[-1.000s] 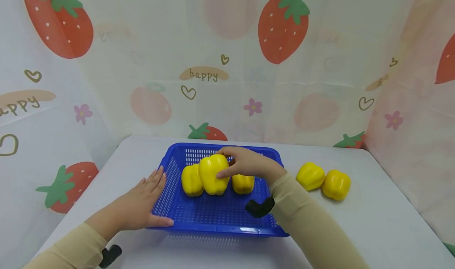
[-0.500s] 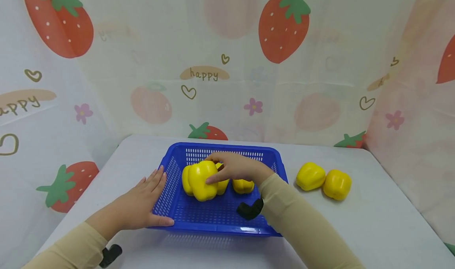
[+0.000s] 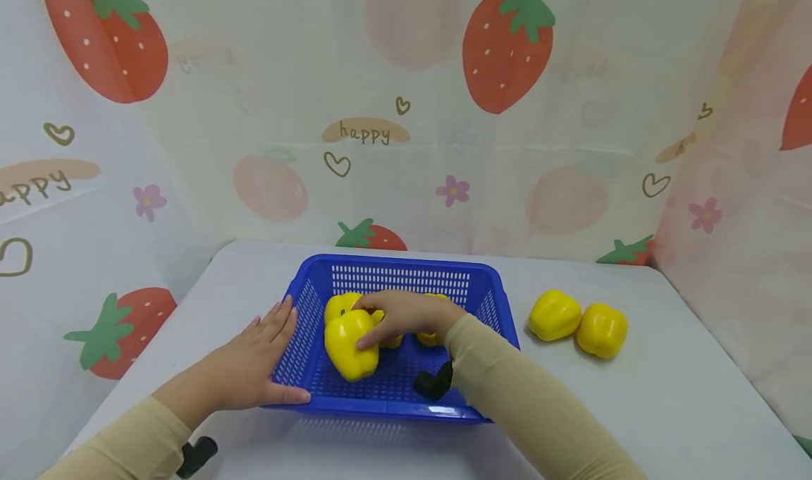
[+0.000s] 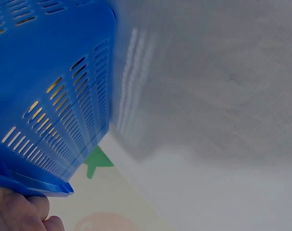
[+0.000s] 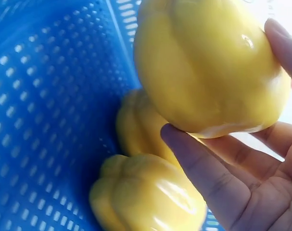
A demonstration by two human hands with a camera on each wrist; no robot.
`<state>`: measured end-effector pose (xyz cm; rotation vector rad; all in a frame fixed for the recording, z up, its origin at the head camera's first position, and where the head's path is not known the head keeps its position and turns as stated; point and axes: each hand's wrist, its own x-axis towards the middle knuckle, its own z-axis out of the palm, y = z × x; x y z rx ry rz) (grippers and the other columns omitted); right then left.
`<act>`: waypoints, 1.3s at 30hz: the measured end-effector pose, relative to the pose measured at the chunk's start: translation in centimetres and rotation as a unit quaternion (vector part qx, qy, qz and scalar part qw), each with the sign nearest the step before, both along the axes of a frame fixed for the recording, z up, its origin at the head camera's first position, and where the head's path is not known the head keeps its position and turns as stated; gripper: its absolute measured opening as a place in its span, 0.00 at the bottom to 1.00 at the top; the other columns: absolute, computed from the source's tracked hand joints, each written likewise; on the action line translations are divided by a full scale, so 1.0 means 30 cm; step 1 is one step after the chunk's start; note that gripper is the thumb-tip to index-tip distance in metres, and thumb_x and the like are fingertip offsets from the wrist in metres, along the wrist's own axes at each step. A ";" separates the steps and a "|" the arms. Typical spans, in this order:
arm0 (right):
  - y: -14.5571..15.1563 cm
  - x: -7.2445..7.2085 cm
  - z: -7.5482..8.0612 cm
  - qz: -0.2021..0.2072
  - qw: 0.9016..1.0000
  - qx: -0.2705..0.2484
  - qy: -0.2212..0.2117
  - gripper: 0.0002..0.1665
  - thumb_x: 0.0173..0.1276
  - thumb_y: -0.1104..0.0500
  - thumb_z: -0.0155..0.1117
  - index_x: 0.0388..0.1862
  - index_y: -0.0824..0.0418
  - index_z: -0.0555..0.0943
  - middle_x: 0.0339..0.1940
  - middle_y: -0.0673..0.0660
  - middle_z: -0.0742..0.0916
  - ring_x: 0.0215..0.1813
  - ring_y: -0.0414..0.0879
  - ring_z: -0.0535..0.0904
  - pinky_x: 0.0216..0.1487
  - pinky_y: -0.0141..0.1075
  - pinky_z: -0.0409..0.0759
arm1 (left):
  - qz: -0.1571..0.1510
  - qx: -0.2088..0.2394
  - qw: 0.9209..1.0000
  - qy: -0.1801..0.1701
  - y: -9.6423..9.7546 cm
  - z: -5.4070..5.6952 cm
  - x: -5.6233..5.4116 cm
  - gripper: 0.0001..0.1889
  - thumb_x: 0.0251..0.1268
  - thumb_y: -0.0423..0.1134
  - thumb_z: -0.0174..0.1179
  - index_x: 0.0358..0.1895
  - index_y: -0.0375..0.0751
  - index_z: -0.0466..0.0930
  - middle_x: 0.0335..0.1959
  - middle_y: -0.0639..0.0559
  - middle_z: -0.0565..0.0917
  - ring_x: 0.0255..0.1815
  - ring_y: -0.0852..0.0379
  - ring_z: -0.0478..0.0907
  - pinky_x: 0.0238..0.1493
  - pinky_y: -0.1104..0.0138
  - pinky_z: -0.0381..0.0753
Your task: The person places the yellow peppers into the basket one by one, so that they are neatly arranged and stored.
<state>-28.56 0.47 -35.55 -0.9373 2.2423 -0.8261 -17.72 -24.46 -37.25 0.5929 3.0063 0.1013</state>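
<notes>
My right hand (image 3: 406,314) holds a glossy yellow bell pepper (image 3: 351,346) inside the blue plastic basket (image 3: 406,411), low in its left front part. In the right wrist view, the thumb and fingers are around this pepper (image 5: 208,67). Behind it sits another yellow pepper (image 3: 338,304); two more are partly hidden by my right hand, one being the pepper (image 3: 431,339) to the right. My left hand (image 3: 250,364) rests with straight fingers on the basket's left rim, its thumb at the front corner. Its fingertips (image 4: 37,207) show at the rim in the left wrist view.
Two yellow peppers, a left one (image 3: 555,315) and a right one (image 3: 602,330), lie touching on the white table (image 3: 672,395), right of the basket. A cloth backdrop (image 3: 406,184) with strawberry prints stands behind and at both sides.
My right hand has moved left and toward the front of the basket, lowering the held pepper and tilting it. The left hand and the two peppers on the table have stayed put.
</notes>
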 end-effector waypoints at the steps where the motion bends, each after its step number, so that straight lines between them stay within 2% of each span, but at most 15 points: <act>1: -0.005 0.002 -0.003 -0.004 1.000 0.005 -0.001 0.35 0.49 0.39 0.69 0.57 0.46 0.73 0.45 0.43 0.78 0.49 0.43 0.71 0.52 0.38 0.71 | 0.000 0.001 1.000 0.000 0.000 0.000 0.000 0.65 0.37 0.82 0.44 0.70 0.31 0.44 0.73 0.37 0.40 0.72 0.41 0.40 0.66 0.45 0.47; 7: -0.028 0.014 -0.023 -0.022 0.999 0.017 -0.028 0.35 0.48 0.39 0.70 0.56 0.44 0.73 0.45 0.43 0.78 0.49 0.44 0.70 0.52 0.40 0.70 | 0.002 0.002 1.000 -0.002 -0.002 -0.003 0.000 0.65 0.37 0.81 0.44 0.71 0.31 0.43 0.73 0.37 0.39 0.72 0.41 0.39 0.66 0.45 0.46; 12: -0.042 0.013 -0.032 -0.005 1.000 0.026 -0.004 0.34 0.48 0.38 0.69 0.55 0.44 0.74 0.43 0.43 0.78 0.47 0.43 0.70 0.51 0.39 0.69 | 0.001 0.002 1.000 -0.005 -0.004 -0.006 -0.002 0.65 0.37 0.81 0.44 0.71 0.31 0.43 0.73 0.37 0.39 0.73 0.41 0.39 0.66 0.45 0.46; 18: -0.049 0.010 -0.033 0.009 0.999 0.046 -0.010 0.35 0.48 0.37 0.69 0.55 0.46 0.74 0.41 0.44 0.79 0.46 0.42 0.71 0.52 0.39 0.69 | 0.001 -0.001 1.000 -0.007 -0.002 -0.004 -0.002 0.65 0.38 0.81 0.45 0.71 0.31 0.43 0.73 0.37 0.39 0.73 0.41 0.39 0.66 0.45 0.46; 22: -0.053 0.011 -0.038 0.018 0.998 0.060 -0.031 0.35 0.49 0.39 0.69 0.56 0.48 0.73 0.41 0.46 0.79 0.45 0.42 0.73 0.49 0.36 0.75 | -0.001 -0.003 1.000 -0.004 -0.001 -0.003 -0.002 0.65 0.37 0.81 0.45 0.71 0.32 0.43 0.73 0.37 0.39 0.73 0.41 0.39 0.66 0.45 0.47; 26: -0.056 0.011 -0.052 0.021 0.996 0.056 -0.062 0.33 0.51 0.44 0.70 0.56 0.52 0.73 0.41 0.49 0.79 0.44 0.44 0.74 0.41 0.33 0.80 | -0.001 -0.004 1.000 -0.001 -0.002 -0.006 -0.002 0.65 0.37 0.82 0.44 0.71 0.32 0.43 0.73 0.38 0.40 0.73 0.41 0.39 0.67 0.45 0.46; 39: -0.058 0.002 -0.089 0.028 0.995 0.070 -0.071 0.30 0.54 0.45 0.68 0.53 0.54 0.73 0.41 0.49 0.78 0.43 0.43 0.75 0.41 0.33 0.80 | -0.001 -0.003 1.000 -0.001 -0.003 -0.009 -0.002 0.65 0.37 0.82 0.44 0.71 0.32 0.43 0.73 0.38 0.39 0.73 0.42 0.39 0.66 0.45 0.46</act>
